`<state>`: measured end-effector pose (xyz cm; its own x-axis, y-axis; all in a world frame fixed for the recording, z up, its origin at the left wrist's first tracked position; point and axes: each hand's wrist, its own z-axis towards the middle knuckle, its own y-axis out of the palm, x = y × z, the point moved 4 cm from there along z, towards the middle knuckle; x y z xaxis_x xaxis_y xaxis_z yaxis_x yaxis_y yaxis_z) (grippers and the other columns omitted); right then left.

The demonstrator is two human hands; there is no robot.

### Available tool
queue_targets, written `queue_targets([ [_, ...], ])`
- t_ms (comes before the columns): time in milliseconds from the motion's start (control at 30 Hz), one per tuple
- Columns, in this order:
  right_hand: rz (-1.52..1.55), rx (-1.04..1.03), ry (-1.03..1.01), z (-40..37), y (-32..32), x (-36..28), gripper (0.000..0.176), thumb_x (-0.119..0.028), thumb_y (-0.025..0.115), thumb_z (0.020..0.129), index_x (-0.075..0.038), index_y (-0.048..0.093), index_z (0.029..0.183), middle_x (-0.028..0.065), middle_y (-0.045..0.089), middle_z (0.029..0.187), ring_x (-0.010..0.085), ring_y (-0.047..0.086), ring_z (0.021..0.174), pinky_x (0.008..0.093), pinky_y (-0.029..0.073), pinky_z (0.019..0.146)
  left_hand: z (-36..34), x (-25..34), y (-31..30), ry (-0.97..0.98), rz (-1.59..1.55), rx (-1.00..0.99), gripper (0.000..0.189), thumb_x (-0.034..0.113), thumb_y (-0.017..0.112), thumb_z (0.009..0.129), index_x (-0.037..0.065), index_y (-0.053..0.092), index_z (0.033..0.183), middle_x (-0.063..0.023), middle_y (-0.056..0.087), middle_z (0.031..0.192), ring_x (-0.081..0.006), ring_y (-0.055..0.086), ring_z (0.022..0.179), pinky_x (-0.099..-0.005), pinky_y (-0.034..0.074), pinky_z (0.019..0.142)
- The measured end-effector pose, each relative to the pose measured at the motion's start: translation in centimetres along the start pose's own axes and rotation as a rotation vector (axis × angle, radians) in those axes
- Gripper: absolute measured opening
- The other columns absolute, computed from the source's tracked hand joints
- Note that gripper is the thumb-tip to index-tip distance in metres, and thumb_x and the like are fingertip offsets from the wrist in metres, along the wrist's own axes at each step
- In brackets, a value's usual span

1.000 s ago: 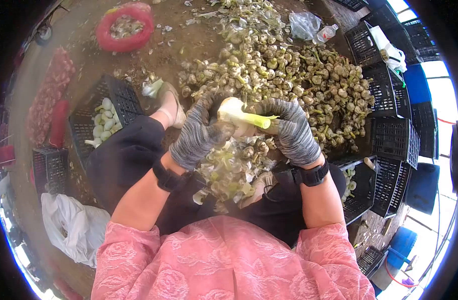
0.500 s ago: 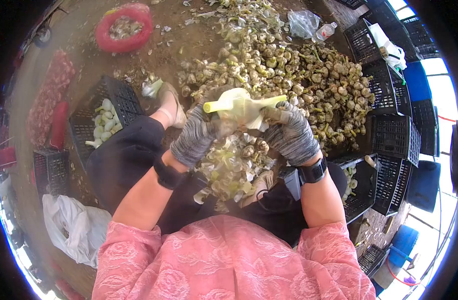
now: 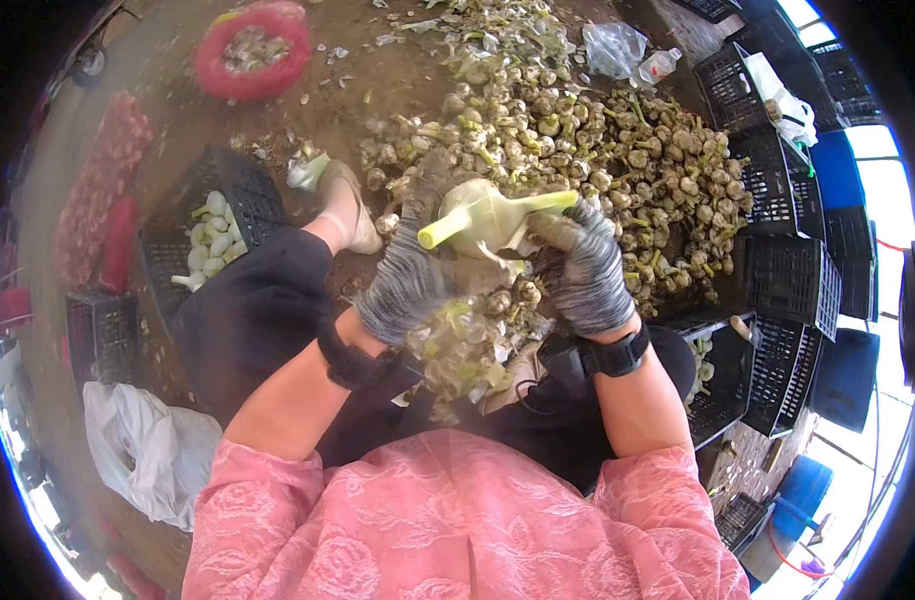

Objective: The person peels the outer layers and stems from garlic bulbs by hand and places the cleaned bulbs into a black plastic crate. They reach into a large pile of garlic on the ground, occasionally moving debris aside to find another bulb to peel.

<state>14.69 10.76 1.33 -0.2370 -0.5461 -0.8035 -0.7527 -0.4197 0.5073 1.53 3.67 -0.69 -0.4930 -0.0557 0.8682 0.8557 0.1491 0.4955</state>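
A large pale garlic bulb (image 3: 485,215) is held up between my two gloved hands, a cut green stem end pointing toward my left. My left hand (image 3: 405,275) is closed on the bulb's left side, its fingers partly behind it. On the other side my right hand (image 3: 589,268) pinches the bulb's edge, where a second greenish stalk (image 3: 549,202) sticks out and loose skin hangs. Below the hands lie peeled skins (image 3: 467,355) between my legs. Just beyond is a big heap of unpeeled garlic (image 3: 617,160).
At left a black crate (image 3: 167,240) holds white peeled bulbs (image 3: 215,235); another crate (image 3: 722,385) with bulbs stands at right. Several black crates (image 3: 792,270) line the right side. A red mesh bag (image 3: 207,60) lies far left, a white sack (image 3: 142,450) near left, a plastic bottle (image 3: 657,66) behind the heap.
The garlic bulb has turned, so its stem end now points more toward me and its round body shows. My left hand has shifted slightly right and down around it.
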Motion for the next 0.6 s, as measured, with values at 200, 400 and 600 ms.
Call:
queue_targets([
  [200, 0.146, -0.138, 0.005, -0.3, 1.5, 0.4, 0.019, -0.007, 0.051, 0.079, 0.001, 0.052, 0.096, 0.0056, 0.057, 0.088, 0.0160, 0.057, 0.081, 0.0315, 0.049, 0.074, 0.2, 0.6, -0.2, -0.085, -0.083, 0.073, 0.062, 0.010, 0.074, 0.066, 0.004, 0.039, 0.117, -0.0052, 0.053, 0.103, -0.0136, 0.053, 0.091, -0.0247, 0.046, 0.079],
  [400, 0.494, -0.111, 0.123, 0.1, -1.7, 1.1, 0.024, -0.013, 0.049, 0.077, -0.002, 0.053, 0.097, 0.0086, 0.058, 0.092, 0.0232, 0.056, 0.087, 0.0405, 0.049, 0.073, 0.1, 1.3, -0.8, -0.096, -0.122, -0.098, 0.060, 0.011, 0.073, 0.066, 0.003, 0.041, 0.117, -0.0064, 0.053, 0.106, -0.0119, 0.053, 0.092, -0.0237, 0.046, 0.077],
  [600, 0.541, -0.004, 0.039, 1.6, -4.1, -0.1, 0.024, -0.012, 0.048, 0.078, 0.000, 0.053, 0.098, 0.0115, 0.059, 0.088, 0.0242, 0.056, 0.085, 0.0417, 0.043, 0.083, -0.6, 0.8, -0.4, -0.366, -0.295, -0.309, 0.073, 0.013, 0.079, 0.059, 0.004, 0.040, 0.120, -0.0051, 0.053, 0.108, -0.0123, 0.051, 0.096, -0.0269, 0.043, 0.082],
])
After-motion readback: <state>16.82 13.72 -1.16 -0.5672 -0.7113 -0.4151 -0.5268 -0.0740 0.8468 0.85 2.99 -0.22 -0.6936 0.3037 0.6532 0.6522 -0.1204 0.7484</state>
